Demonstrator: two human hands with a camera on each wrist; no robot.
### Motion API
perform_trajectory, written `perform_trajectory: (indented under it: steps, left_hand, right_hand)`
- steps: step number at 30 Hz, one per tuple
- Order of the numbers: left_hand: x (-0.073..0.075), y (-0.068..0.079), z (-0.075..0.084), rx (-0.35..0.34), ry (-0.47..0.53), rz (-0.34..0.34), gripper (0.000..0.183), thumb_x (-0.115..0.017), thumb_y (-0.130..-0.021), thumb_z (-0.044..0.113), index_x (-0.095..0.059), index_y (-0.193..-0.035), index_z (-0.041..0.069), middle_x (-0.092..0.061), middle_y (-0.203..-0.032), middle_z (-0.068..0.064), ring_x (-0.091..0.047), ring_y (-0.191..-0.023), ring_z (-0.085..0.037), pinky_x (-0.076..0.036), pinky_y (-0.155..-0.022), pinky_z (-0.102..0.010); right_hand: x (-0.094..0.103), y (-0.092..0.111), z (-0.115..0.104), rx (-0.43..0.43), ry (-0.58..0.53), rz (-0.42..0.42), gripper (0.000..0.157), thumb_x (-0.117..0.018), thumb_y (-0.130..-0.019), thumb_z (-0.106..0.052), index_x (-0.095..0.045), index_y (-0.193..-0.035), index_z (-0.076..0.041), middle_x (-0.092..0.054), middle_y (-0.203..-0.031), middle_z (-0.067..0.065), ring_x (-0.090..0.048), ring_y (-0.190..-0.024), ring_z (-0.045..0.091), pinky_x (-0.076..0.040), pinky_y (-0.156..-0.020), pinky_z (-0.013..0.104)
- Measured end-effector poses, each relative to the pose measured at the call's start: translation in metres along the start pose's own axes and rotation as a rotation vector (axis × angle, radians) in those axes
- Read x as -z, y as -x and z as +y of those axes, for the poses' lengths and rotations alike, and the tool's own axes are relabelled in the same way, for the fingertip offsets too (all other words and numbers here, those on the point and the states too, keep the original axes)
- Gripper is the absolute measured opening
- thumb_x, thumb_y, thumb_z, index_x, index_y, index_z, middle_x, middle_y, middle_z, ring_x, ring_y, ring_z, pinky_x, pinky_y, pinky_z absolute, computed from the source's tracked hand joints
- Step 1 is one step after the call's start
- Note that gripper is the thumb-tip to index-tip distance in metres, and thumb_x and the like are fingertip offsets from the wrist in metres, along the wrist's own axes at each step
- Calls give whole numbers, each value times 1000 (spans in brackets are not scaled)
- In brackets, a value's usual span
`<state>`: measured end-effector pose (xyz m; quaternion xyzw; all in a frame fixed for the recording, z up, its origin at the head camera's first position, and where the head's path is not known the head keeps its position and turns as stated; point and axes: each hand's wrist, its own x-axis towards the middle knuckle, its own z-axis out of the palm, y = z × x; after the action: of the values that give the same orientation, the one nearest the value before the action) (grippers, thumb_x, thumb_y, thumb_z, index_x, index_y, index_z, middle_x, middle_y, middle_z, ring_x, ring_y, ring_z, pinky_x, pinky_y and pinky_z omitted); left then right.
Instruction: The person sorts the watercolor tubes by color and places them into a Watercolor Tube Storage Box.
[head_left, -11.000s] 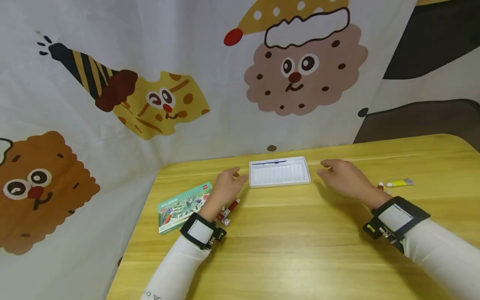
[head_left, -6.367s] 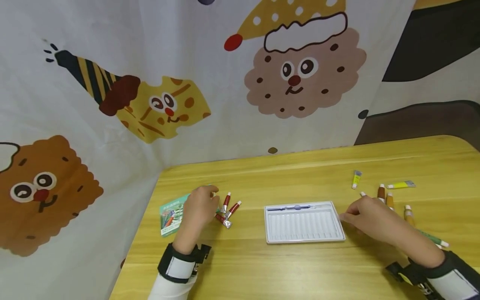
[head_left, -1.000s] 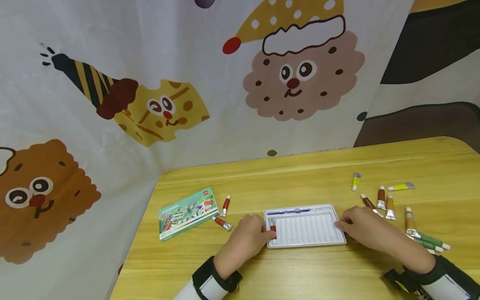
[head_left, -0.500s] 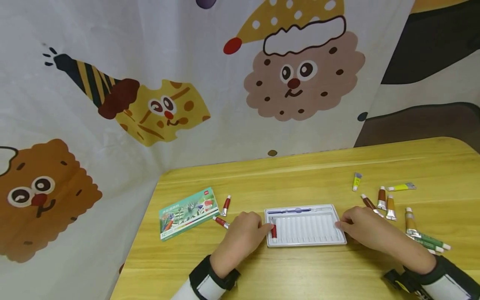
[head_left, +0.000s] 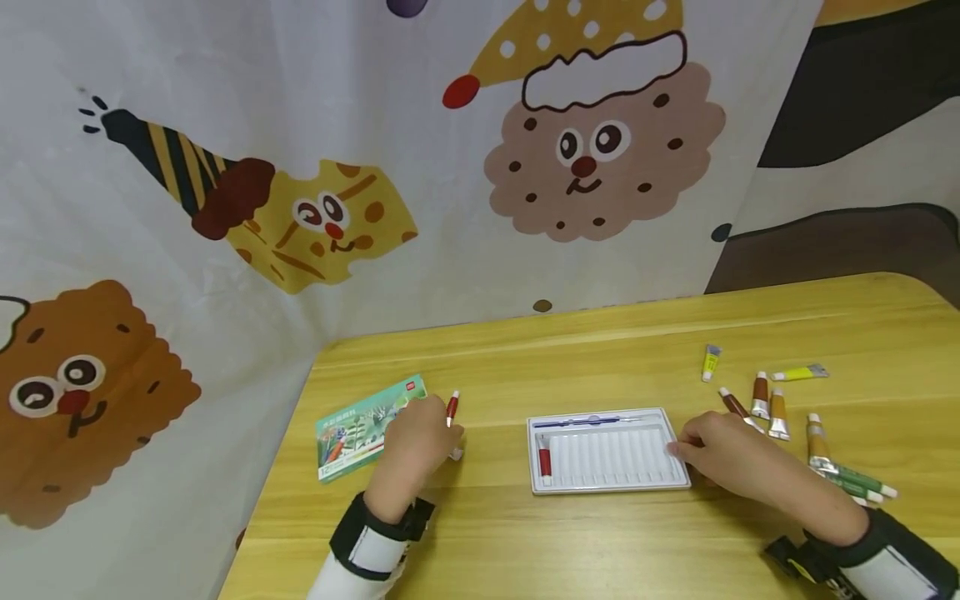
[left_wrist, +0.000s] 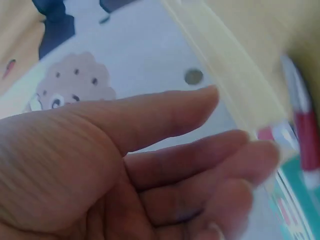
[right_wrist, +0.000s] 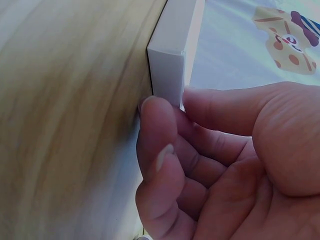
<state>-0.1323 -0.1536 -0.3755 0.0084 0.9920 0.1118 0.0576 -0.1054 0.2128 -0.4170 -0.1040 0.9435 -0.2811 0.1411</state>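
Note:
A white plastic paint tray (head_left: 615,462) lies on the table; one red paint tube (head_left: 544,461) sits in its leftmost slot, and a thin paintbrush (head_left: 581,422) lies along its back. My right hand (head_left: 738,458) pinches the tray's right edge, thumb at the top rim and curled fingers against the side wall (right_wrist: 167,75). Over the right end of the green box, my left hand (head_left: 416,450) has its thumb and fingers apart, holding nothing. Beside it lies a red paint tube (head_left: 452,407); a second tube's silver end (head_left: 456,454) peeks out from under the fingers.
The green paint box (head_left: 345,437) lies at the left. Right of the tray are brown, ochre and green tubes (head_left: 817,442), with two yellow tubes (head_left: 798,373) farther back. A patterned cloth (head_left: 450,275) hangs behind the table.
My left hand has let go of the red tube in the tray's left slot and moved left to the loose red tubes. My right hand has stayed at the tray's edge.

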Motion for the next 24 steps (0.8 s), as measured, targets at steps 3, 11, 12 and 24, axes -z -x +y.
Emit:
perform_trajectory:
  steps: [3, 11, 12, 24]
  left_hand:
    - [2, -4, -10, 25, -9, -32, 27, -73, -76, 24, -53, -67, 8, -50, -59, -4, -47, -48, -18, -33, -38, -29]
    - [-3, -9, -21, 8, 62, -101, 23, -76, -69, 14, -54, -67, 5, -52, -62, -7, -49, -50, -18, -38, -41, -27]
    - [-3, -9, -21, 1, 68, -107, 23, -76, -68, 12, -54, -67, 5, -53, -62, -7, -49, -50, -18, -38, -41, -27]
    - [-4, -7, -14, -86, -5, -162, 24, -76, -62, 6, -54, -72, 6, -54, -66, -7, -48, -53, -20, -37, -42, -28]
  right_hand:
    - [0, 0, 0, -6, 3, 1, 23, -62, -90, -20, -59, -67, -15, -46, -50, -3, -42, -45, 12, -34, -42, 25]
    - [-1, -1, 1, -11, 7, -1, 23, -62, -89, -20, -59, -67, -15, -48, -51, -3, -43, -45, 12, -35, -42, 25]
    - [-1, -1, 1, -13, 6, -1, 23, -62, -89, -20, -59, -67, -15, -48, -51, -3, -44, -45, 12, -35, -42, 25]
    - [0, 0, 0, 33, 11, 27, 26, -62, -89, -19, -57, -64, -16, -47, -50, -4, -43, -44, 11, -34, -41, 25]
